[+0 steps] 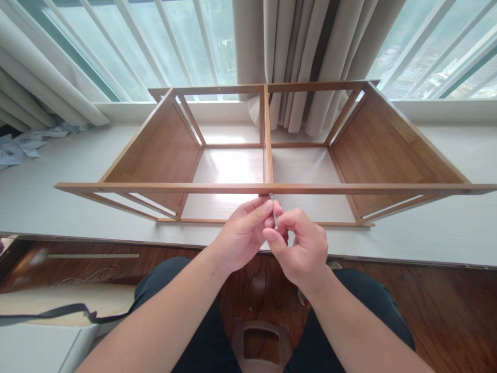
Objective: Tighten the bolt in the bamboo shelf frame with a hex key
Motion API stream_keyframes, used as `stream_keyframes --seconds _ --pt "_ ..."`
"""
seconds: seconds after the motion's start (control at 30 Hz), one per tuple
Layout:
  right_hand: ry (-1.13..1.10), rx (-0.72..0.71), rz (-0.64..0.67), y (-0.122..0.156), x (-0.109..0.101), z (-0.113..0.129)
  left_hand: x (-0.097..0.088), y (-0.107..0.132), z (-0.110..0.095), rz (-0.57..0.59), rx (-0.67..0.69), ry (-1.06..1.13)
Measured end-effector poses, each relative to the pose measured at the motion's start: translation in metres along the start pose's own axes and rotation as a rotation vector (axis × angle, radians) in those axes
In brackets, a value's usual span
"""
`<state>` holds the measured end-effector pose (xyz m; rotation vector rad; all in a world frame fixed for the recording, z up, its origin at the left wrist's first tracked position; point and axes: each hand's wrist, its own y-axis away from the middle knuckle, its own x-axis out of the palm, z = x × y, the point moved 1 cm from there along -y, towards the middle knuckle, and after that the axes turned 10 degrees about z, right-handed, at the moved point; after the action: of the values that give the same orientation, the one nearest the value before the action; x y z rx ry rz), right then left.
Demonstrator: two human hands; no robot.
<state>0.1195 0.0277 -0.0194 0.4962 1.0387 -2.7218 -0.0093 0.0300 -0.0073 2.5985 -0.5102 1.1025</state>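
Note:
A brown wooden frame (217, 188) with two bays lies in front of me, its near rail running left to right. At the middle of that rail, where the centre divider (267, 140) meets it, a thin metal hex key (274, 213) stands against a small bolt head (271, 195). My left hand (244, 228) is closed, thumb and fingertips pinching the upper part of the key just under the rail. My right hand (301, 243) is closed with curled fingers around the key's lower end, thumb below it. The fingers partly hide the key.
The frame rests on a white window ledge (438, 228). Curtains (298, 62) and barred windows stand behind it. Crumpled paper (23, 147) lies at the far left. Below are a dark wood floor (446, 305), a stool (261, 331) between my legs and a black strap (58, 311).

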Motion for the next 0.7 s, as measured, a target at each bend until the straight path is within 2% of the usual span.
stream_keyframes --seconds 0.7 --pt "-0.061 0.003 0.012 0.0 -0.0009 0.0002 -0.0014 0.0006 0.0016 0.007 0.0 -0.003"
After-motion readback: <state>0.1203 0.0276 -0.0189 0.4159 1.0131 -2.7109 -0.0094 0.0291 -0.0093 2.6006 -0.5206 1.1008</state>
